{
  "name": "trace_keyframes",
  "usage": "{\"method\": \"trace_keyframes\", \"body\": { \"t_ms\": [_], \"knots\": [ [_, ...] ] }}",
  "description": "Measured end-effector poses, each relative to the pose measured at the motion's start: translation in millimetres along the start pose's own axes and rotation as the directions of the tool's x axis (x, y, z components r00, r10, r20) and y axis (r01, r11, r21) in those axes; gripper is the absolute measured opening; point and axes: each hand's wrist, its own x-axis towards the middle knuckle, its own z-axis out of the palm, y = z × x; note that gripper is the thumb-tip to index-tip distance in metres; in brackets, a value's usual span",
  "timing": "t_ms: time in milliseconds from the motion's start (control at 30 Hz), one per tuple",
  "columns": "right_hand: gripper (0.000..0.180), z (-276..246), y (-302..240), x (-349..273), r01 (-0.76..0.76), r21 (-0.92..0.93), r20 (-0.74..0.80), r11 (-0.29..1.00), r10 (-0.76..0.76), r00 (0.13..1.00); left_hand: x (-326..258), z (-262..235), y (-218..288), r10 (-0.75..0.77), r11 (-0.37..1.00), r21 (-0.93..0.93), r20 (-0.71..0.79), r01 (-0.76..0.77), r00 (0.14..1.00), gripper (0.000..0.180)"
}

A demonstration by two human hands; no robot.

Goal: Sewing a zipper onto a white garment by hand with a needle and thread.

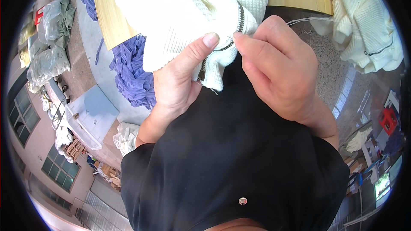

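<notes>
A white ribbed knit garment [171, 30] with a dark metal zipper [241, 17] lies over a wooden table edge and hangs toward me. My left hand [177, 75] grips its lower part, thumb on top of the knit beside the zipper, the other fingers mostly hidden beneath. My right hand [280, 66] is closed in a pinch at the zipper's bend, thumb and forefinger together. Thin pale threads run near the right fingertips; whether a needle or only thread is in the pinch is too small to make out.
A heap of purple fabric strips [132, 72] lies left of the table [112, 17]. Another white knit garment with a zipper [370, 30] hangs at the right, with loose threads [310, 19] reaching from it. Plastic bags [49, 64] and a pale blue-grey bin lid [94, 111] are on the left floor.
</notes>
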Motion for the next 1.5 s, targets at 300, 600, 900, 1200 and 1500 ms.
{"method": "trace_keyframes", "body": {
  "t_ms": [300,600,900,1200,1500],
  "knots": [
    [0.028,10,5,-4,0.008,0.014,-0.097,1.000,-0.007,0.995,1,0,3,-0.113,0.994,-0.006,0.011,0.113,0.994,0.030],
    [0.025,15,9,-4,0.046,0.036,-0.155,0.998,-0.039,0.987,-1,4,6,-0.140,0.988,-0.058,0.023,0.141,0.990,0.028],
    [0.017,22,3,-9,-0.137,0.326,-0.153,0.935,0.196,0.969,2,11,5,-0.122,0.989,-0.074,0.038,0.124,0.992,0.026],
    [0.013,14,-4,8,-0.302,0.339,-0.061,0.891,0.341,0.938,1,2,-6,0.140,0.959,0.245,0.018,-0.141,0.990,0.017],
    [0.015,-13,3,32,-0.206,0.791,-0.022,0.576,0.363,0.932,8,-7,-10,0.156,0.936,0.310,0.060,-0.167,0.986,0.020]
  ]
}}
